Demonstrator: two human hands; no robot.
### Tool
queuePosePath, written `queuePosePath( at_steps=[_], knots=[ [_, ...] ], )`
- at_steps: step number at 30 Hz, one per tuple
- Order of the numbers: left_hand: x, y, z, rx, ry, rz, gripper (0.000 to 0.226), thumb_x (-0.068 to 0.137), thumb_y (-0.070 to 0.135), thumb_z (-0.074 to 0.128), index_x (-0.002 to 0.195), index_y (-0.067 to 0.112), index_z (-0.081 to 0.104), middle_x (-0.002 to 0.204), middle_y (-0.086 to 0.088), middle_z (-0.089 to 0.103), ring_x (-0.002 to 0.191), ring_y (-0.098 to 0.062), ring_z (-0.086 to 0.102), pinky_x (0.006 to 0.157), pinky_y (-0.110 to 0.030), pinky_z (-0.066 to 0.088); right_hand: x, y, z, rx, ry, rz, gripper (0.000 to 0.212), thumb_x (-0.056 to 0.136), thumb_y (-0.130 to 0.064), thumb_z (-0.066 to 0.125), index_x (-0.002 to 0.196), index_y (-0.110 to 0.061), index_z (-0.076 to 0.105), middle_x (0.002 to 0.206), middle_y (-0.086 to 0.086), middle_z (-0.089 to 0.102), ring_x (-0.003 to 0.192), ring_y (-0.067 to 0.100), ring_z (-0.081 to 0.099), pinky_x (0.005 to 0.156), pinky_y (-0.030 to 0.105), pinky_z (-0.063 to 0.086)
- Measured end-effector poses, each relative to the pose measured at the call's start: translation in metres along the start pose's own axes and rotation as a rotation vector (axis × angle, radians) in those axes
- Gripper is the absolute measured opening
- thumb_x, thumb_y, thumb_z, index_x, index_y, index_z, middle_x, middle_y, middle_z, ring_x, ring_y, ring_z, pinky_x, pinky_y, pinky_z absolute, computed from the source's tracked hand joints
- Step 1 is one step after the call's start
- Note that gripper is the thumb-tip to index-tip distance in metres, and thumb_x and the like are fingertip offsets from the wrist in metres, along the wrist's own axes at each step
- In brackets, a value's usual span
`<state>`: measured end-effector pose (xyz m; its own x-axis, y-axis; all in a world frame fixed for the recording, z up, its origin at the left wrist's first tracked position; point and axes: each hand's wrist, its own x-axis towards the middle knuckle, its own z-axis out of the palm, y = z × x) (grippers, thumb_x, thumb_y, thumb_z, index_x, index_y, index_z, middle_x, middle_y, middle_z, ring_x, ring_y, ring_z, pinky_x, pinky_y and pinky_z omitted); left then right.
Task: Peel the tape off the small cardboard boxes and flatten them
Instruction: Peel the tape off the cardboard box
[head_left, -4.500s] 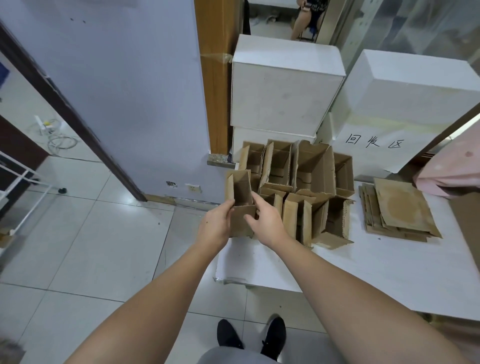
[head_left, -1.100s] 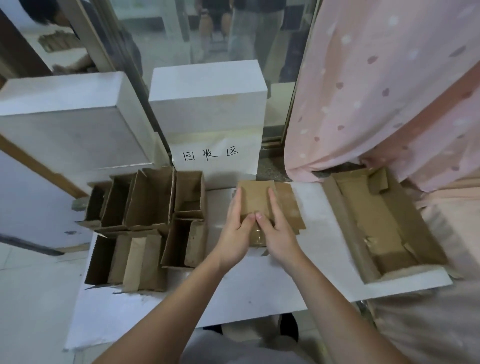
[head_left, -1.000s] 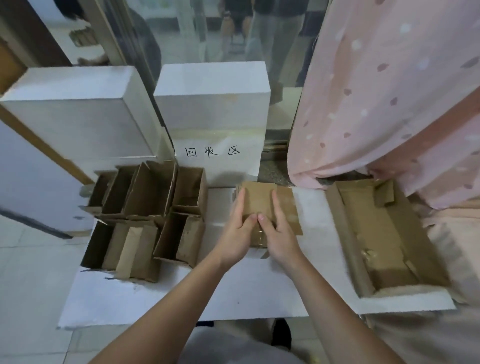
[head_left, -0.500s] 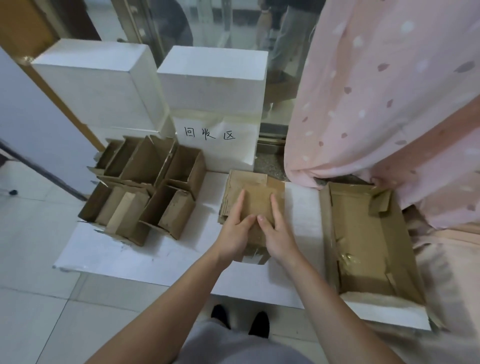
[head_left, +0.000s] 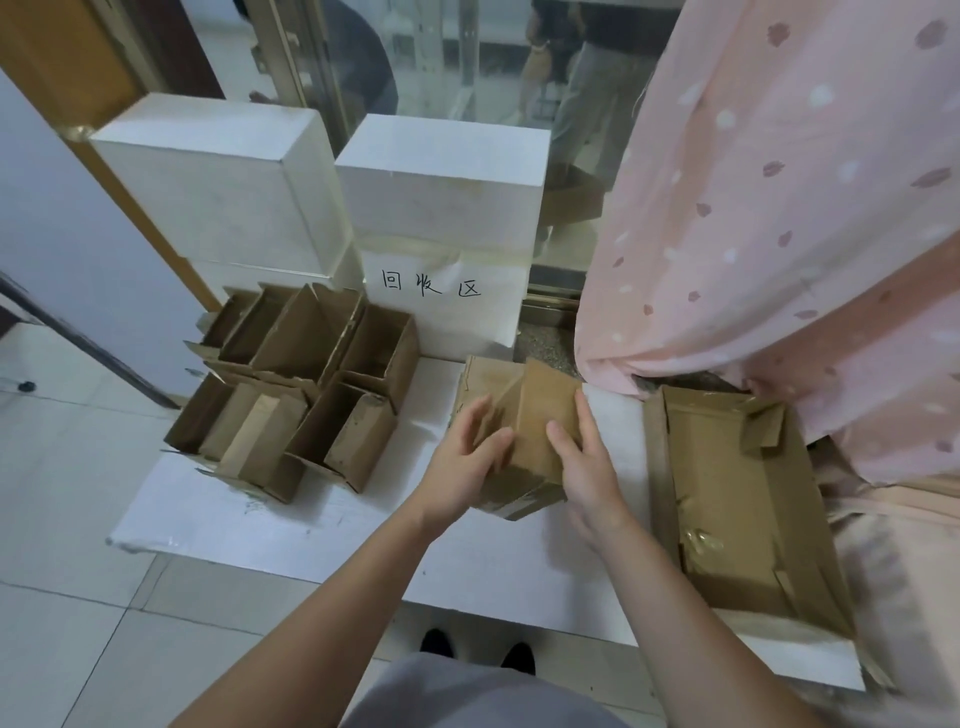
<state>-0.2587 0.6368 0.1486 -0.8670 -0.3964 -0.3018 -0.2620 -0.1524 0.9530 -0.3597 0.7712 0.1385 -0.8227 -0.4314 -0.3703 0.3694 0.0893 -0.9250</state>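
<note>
A flattened brown cardboard box (head_left: 545, 415) lies tilted on top of a stack of flattened boxes (head_left: 480, 376) in the middle of the white table (head_left: 332, 525). My left hand (head_left: 467, 457) touches its left side with fingers spread and nearly straight. My right hand (head_left: 584, 462) presses its right edge with straight fingers. A cluster of several small open cardboard boxes (head_left: 306, 384) stands on the table's left part, untouched.
A large shallow cardboard tray (head_left: 737, 519) lies at the table's right. Two white blocks (head_left: 441, 176) stand behind, one above a sheet with handwritten characters. A pink dotted curtain (head_left: 789, 208) hangs at the right. Tiled floor lies to the left.
Both hands carried the box from the left cluster to the flat stack and pressed it down. Since half a second ago the top piece has tilted and my hands have spread apart.
</note>
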Motion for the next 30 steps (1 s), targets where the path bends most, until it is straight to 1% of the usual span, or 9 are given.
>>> queuePosePath(
  at_steps=[3, 7, 14, 17, 19, 21, 24, 27, 30],
  knots=[
    [-0.004, -0.011, -0.014, 0.167, -0.045, 0.035, 0.078, 0.082, 0.064, 0.076, 0.148, 0.034, 0.046, 0.143, 0.015, 0.054, 0.131, -0.009, 0.056, 0.105, -0.034, 0.054, 0.005, -0.004, -0.005, 0.184, 0.042, 0.060, 0.060, 0.106, -0.017, 0.051, 0.159, -0.035, 0.027, 0.150, -0.006, 0.050, 0.127, 0.017, 0.059, 0.101, 0.043, 0.053],
    [-0.008, -0.027, -0.017, 0.346, -0.006, 0.093, 0.081, 0.082, 0.071, 0.070, 0.151, 0.037, 0.045, 0.153, 0.021, 0.042, 0.140, -0.001, 0.043, 0.117, -0.040, 0.043, 0.003, -0.005, -0.002, 0.261, 0.008, 0.132, 0.059, 0.107, -0.019, 0.049, 0.158, -0.037, 0.027, 0.144, -0.005, 0.056, 0.121, 0.019, 0.063, 0.085, 0.038, 0.058],
    [-0.007, -0.036, -0.022, 0.434, 0.143, 0.094, 0.064, 0.088, 0.067, 0.060, 0.145, 0.039, 0.055, 0.145, 0.020, 0.055, 0.133, -0.004, 0.051, 0.112, -0.047, 0.046, 0.000, 0.005, -0.002, 0.085, -0.080, 0.184, 0.066, 0.103, -0.040, 0.054, 0.160, -0.038, 0.020, 0.153, -0.010, 0.046, 0.131, 0.017, 0.055, 0.101, 0.041, 0.051],
    [-0.006, -0.031, -0.025, 0.606, 0.140, 0.135, 0.057, 0.096, 0.057, 0.061, 0.148, 0.034, 0.054, 0.151, 0.015, 0.051, 0.137, -0.009, 0.045, 0.119, -0.041, 0.038, -0.004, 0.006, -0.003, -0.030, -0.121, 0.107, 0.093, 0.078, -0.070, 0.071, 0.157, -0.043, 0.028, 0.152, -0.010, 0.048, 0.132, 0.013, 0.054, 0.107, 0.045, 0.050],
    [-0.006, -0.027, -0.023, 0.759, 0.141, 0.197, 0.056, 0.099, 0.050, 0.061, 0.150, 0.029, 0.052, 0.156, 0.011, 0.046, 0.143, -0.010, 0.037, 0.121, -0.031, 0.029, -0.007, 0.006, -0.001, -0.209, -0.128, -0.005, 0.110, 0.063, -0.082, 0.074, 0.156, -0.043, 0.029, 0.157, -0.015, 0.036, 0.140, 0.006, 0.042, 0.115, 0.038, 0.041],
    [-0.007, -0.022, -0.021, 0.831, 0.141, 0.256, 0.059, 0.099, 0.050, 0.061, 0.152, 0.027, 0.050, 0.158, 0.008, 0.044, 0.146, -0.011, 0.033, 0.121, -0.029, 0.026, -0.008, 0.008, 0.002, -0.295, -0.115, -0.058, 0.104, 0.067, -0.074, 0.077, 0.155, -0.043, 0.031, 0.157, -0.017, 0.033, 0.141, 0.003, 0.038, 0.116, 0.035, 0.038],
    [-0.008, -0.021, -0.024, 0.839, 0.130, 0.366, 0.069, 0.092, 0.050, 0.072, 0.152, 0.026, 0.047, 0.160, 0.005, 0.038, 0.148, -0.013, 0.030, 0.123, -0.034, 0.031, -0.006, 0.006, 0.001, -0.127, -0.101, -0.015, 0.081, 0.078, -0.053, 0.078, 0.150, -0.046, 0.041, 0.141, -0.016, 0.058, 0.127, 0.005, 0.057, 0.110, 0.042, 0.047],
    [-0.009, -0.026, -0.037, 0.907, 0.064, 0.455, 0.100, 0.074, 0.041, 0.092, 0.156, 0.027, 0.036, 0.166, 0.003, 0.021, 0.153, -0.015, 0.021, 0.122, -0.030, 0.026, -0.002, -0.002, -0.004, 0.003, -0.083, 0.077, 0.064, 0.084, -0.048, 0.074, 0.143, -0.043, 0.051, 0.129, -0.011, 0.068, 0.118, 0.012, 0.066, 0.106, 0.052, 0.050],
    [-0.012, -0.028, -0.043, 0.949, 0.055, 0.525, 0.105, 0.072, 0.026, 0.094, 0.157, 0.029, 0.033, 0.160, 0.004, 0.025, 0.147, -0.015, 0.028, 0.117, -0.036, 0.038, 0.000, -0.004, -0.012, -0.031, -0.136, 0.152, 0.059, 0.088, -0.055, 0.070, 0.142, -0.040, 0.052, 0.134, -0.011, 0.066, 0.123, 0.013, 0.063, 0.107, 0.051, 0.049]
  ],
)
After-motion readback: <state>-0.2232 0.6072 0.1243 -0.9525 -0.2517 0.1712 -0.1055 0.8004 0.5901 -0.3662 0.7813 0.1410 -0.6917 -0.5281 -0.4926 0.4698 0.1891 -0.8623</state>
